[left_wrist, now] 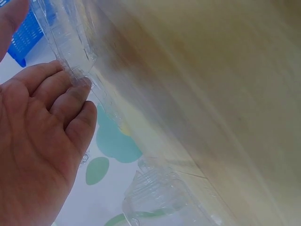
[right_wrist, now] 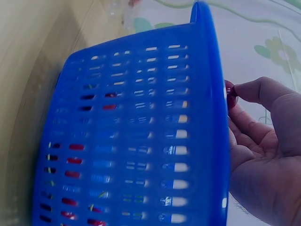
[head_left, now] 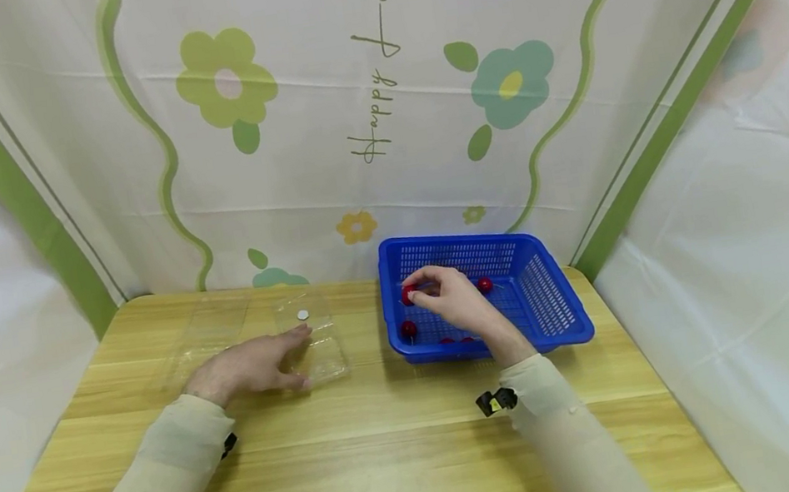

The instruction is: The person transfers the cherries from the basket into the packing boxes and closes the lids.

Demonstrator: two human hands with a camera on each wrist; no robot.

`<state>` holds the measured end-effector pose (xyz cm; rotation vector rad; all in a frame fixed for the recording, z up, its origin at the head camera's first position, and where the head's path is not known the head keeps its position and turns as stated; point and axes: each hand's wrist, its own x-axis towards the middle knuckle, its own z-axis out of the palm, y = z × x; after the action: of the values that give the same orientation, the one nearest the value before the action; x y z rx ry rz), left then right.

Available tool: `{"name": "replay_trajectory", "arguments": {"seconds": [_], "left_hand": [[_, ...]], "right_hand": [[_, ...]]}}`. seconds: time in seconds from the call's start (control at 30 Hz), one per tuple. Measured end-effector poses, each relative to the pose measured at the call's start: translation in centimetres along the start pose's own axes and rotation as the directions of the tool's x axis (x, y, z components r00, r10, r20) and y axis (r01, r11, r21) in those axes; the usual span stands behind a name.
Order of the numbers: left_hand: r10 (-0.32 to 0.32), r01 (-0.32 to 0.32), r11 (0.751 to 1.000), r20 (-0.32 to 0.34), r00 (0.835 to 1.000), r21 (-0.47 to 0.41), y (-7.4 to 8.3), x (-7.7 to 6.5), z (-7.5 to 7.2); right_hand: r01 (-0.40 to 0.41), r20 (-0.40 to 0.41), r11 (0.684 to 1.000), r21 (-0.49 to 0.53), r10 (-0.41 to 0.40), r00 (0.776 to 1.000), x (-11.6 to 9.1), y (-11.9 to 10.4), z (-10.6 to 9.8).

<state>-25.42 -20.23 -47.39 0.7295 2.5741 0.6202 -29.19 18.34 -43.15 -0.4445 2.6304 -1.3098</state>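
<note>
My right hand (head_left: 451, 298) is inside a blue plastic basket (head_left: 402, 354), near its left side. Its thumb and fingers pinch a red cherry (right_wrist: 231, 94), which the basket wall partly hides in the right wrist view. Other red cherries with thin stems, such as one cherry (head_left: 409, 328) at the left and another cherry (head_left: 485, 284) further back, lie in the basket. My left hand (head_left: 256, 366) reaches over the table with thumb and fingers spread apart. Its fingertips touch the edge of a clear plastic box (head_left: 327, 360), whose raised lid bears a small white round spot (head_left: 302, 315).
More clear plastic (head_left: 212, 322) stands left of my left hand, its outline hard to make out. The wooden table (head_left: 364, 460) ends at a white printed curtain (head_left: 309, 123) behind the basket. White curtain sides hang to the left and right.
</note>
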Motion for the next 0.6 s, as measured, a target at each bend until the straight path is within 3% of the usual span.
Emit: {"name": "replay_trajectory", "arguments": {"seconds": [0.6], "left_hand": [[-0.004,0.004,1.0,-0.002,1.0,-0.008,0.0,0.0,0.1]], "right_hand": [[0.12,0.045,0.992,-0.04,-0.118,0.992,-0.2,-3.4,2.4]]}}
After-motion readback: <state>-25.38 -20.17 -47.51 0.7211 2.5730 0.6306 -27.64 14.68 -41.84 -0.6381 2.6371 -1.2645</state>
